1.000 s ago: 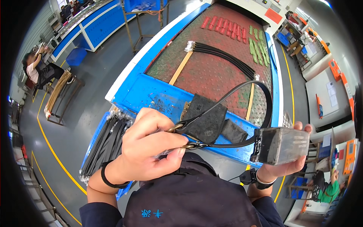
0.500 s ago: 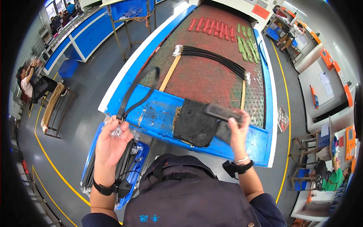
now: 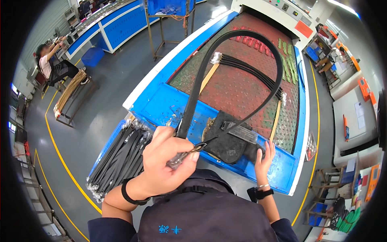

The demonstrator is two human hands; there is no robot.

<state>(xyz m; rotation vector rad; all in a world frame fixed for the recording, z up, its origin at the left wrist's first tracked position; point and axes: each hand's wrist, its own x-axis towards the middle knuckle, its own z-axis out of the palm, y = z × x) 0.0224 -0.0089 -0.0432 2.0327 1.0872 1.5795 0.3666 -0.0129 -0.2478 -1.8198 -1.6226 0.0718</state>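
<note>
- My left hand (image 3: 167,159) pinches one long, flat, black strap (image 3: 192,101) by its ends, looped up before me; a loose pinch could let it spring away.
- My right hand (image 3: 264,163) has spread fingers, nothing held; bumping could slide one clear plastic block (image 3: 243,133) off one soft black mat (image 3: 225,148).

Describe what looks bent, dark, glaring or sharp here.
In the head view, the yellow floor line at right bows, black fills the corners, a light glows at upper right, glare whitens the grey floor near the top, and the black strap in the left hand looks fairly sharp.
</note>
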